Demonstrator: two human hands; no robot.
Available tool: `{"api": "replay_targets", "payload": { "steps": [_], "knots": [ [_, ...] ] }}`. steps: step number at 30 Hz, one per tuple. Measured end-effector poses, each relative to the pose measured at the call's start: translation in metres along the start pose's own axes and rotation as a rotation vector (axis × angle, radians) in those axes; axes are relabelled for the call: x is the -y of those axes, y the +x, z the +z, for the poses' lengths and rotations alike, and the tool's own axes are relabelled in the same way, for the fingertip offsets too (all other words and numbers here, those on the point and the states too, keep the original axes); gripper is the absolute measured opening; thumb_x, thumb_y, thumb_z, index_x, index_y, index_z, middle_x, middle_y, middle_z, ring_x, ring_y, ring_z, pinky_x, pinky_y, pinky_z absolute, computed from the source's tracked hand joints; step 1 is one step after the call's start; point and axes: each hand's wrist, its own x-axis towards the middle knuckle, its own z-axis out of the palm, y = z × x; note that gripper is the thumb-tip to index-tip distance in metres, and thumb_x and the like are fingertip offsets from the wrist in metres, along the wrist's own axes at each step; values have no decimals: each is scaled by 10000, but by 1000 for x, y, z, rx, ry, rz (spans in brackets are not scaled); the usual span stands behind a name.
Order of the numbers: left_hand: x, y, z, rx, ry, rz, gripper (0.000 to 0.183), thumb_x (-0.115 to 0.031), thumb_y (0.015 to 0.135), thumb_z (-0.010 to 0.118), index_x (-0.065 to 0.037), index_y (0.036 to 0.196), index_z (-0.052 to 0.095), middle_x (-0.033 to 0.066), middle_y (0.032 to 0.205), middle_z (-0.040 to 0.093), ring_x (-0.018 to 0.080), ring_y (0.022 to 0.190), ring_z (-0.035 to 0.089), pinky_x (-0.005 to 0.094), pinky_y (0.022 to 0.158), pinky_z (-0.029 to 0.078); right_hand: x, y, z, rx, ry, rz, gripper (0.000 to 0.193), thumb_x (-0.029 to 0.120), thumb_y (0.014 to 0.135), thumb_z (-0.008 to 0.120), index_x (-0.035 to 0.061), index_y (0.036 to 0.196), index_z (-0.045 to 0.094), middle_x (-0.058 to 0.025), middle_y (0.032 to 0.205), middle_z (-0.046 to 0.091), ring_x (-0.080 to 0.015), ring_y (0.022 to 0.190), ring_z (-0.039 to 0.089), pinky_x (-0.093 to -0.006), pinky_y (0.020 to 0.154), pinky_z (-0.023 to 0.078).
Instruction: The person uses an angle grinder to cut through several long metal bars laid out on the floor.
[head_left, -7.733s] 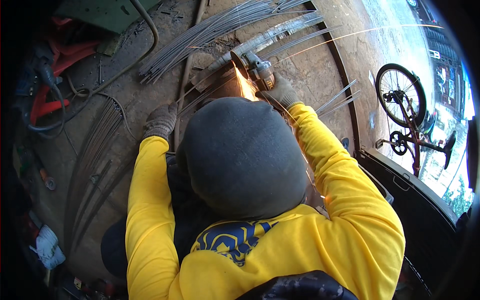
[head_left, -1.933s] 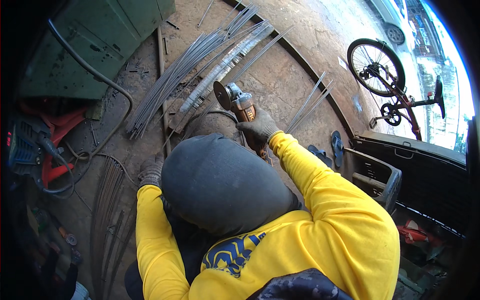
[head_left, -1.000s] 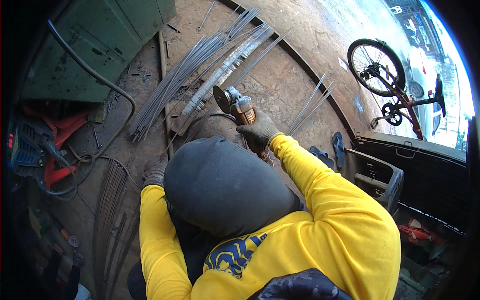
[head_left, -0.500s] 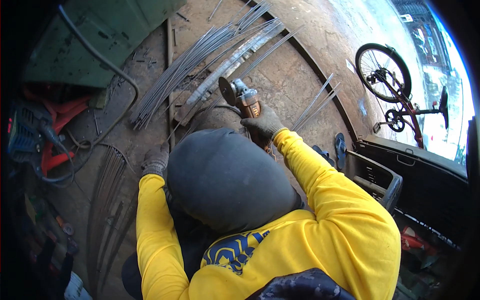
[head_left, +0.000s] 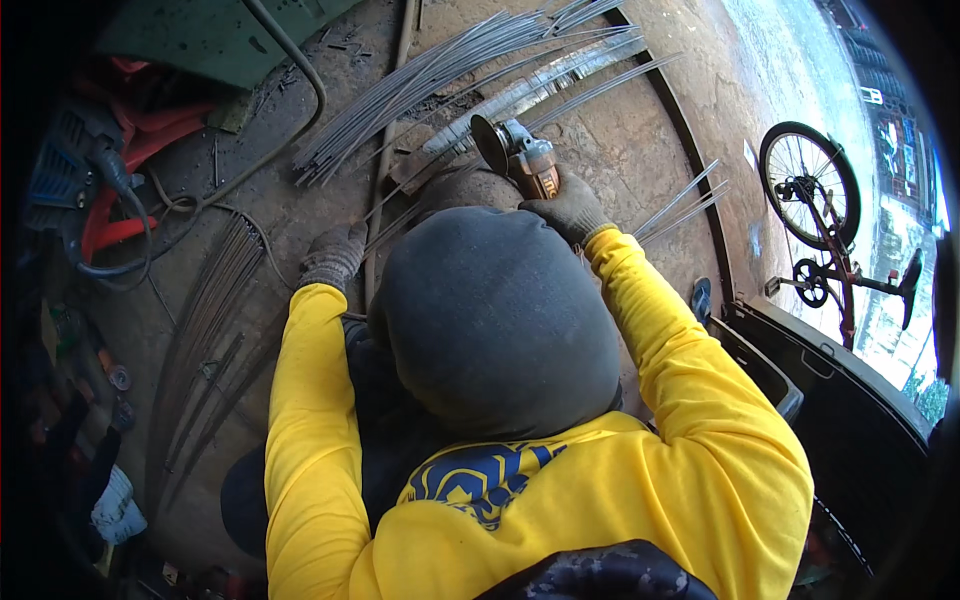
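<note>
My right hand [head_left: 572, 208], in a grey glove, is wrapped round the body of an angle grinder [head_left: 540, 168]. Its cutting disc [head_left: 490, 146] faces left, close to the near end of a flat metal channel [head_left: 520, 98]. Lower and to the left, my gloved left hand [head_left: 338, 256] is closed on a thin metal rod [head_left: 398, 189], which slants away toward the grinder side; the fingertips are partly hidden. A grey rounded cloth-covered shape [head_left: 495, 320] in front of my chest hides the ground between my arms.
Beyond my hands lies a bundle of thin rods [head_left: 400, 95]. More rods [head_left: 225, 270] lie at the left, near a blue machine [head_left: 75, 170] and a hose [head_left: 300, 125]. Right are short rods [head_left: 685, 205], a curved metal strip [head_left: 690, 150], a bicycle [head_left: 815, 200] and a slipper [head_left: 702, 298].
The whole view has shifted, so the surroundings sit further right and higher. The grinder stays in my right hand, and my left hand remains by the rod.
</note>
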Motion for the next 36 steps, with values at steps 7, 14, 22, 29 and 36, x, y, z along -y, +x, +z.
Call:
{"api": "replay_targets", "payload": {
  "steps": [7,14,22,29,36],
  "knots": [
    [2,4,2,14,39,-16,698,-617,1056,373,-86,1453,594,215,1510,562,427,1405,516,503,1193,393,-2,18,8,58,-81,-11,839,443,684,878,27,1357,600,-242,1190,723,-380,1099,715,-450,989,557],
    [1,1,0,26,25,-26,690,-614,1056,364,-97,1446,602,212,1512,561,433,1403,514,507,1192,392,-3,25,13,51,-121,-17,831,459,685,877,41,1352,612,-248,1199,723,-387,1110,713,-452,999,552],
    [-3,-2,-1,1,13,-19,692,-615,1050,373,-89,1429,615,217,1497,571,435,1400,514,506,1191,392,-6,31,17,51,-87,-25,829,454,679,880,60,1358,614,-246,1211,722,-392,1131,705,-453,1010,548],
    [4,4,4,-4,1,-4,673,-598,1051,390,-85,1420,621,220,1490,575,438,1391,519,509,1182,398,-7,35,18,52,-64,-46,847,453,678,879,62,1377,603,-254,1226,717,-396,1143,700,-455,1014,543],
    [5,8,8,-10,-20,19,691,-613,1053,364,-83,1406,631,221,1481,582,440,1383,525,512,1181,397,4,31,14,55,-68,-24,837,436,686,874,60,1382,600,-257,1222,717,-396,1134,703,-456,1006,544]
  ]
}}
